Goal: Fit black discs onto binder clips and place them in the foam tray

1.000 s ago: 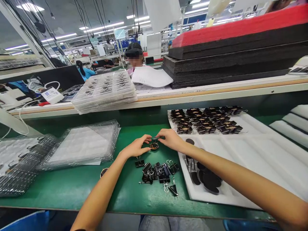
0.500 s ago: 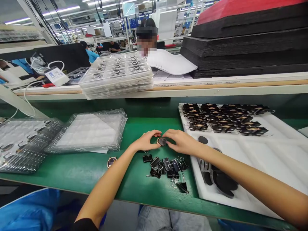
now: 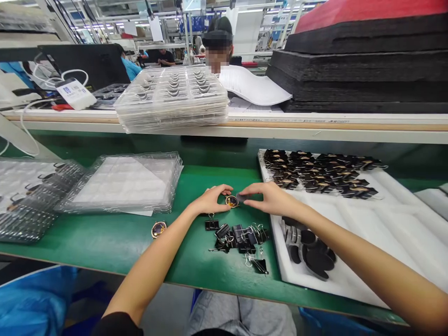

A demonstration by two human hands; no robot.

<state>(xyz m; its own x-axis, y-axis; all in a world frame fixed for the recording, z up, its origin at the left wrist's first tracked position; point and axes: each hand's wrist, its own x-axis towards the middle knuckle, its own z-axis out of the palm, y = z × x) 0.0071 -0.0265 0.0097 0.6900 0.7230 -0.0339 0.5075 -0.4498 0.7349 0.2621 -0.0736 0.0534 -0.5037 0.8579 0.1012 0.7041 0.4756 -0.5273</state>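
Observation:
My left hand (image 3: pixel 212 199) grips the left side of a gold-rimmed watch case (image 3: pixel 232 201) with a dark face, between thumb and fingers. In my right hand (image 3: pixel 268 198) a dark grey round pad (image 3: pixel 241 197) is pinched, tilted at the watch case's right edge. Just below my hands lies a heap of black binder clips (image 3: pixel 240 239) with silver wire handles. A second gold-rimmed watch case (image 3: pixel 158 229) rests on the green table, left of my left forearm.
On the right, a white foam tray (image 3: pixel 357 228) carries rows of clipped pieces (image 3: pixel 318 172) and loose dark round pads (image 3: pixel 317 256). Clear plastic trays (image 3: pixel 122 184) are stacked on the left. A shelf (image 3: pixel 280 130) crosses behind, with a person beyond it.
Half a second ago the dark pad covered the watch case's face. Now my right hand has it off to the right side, and the face shows. The view has shifted slightly.

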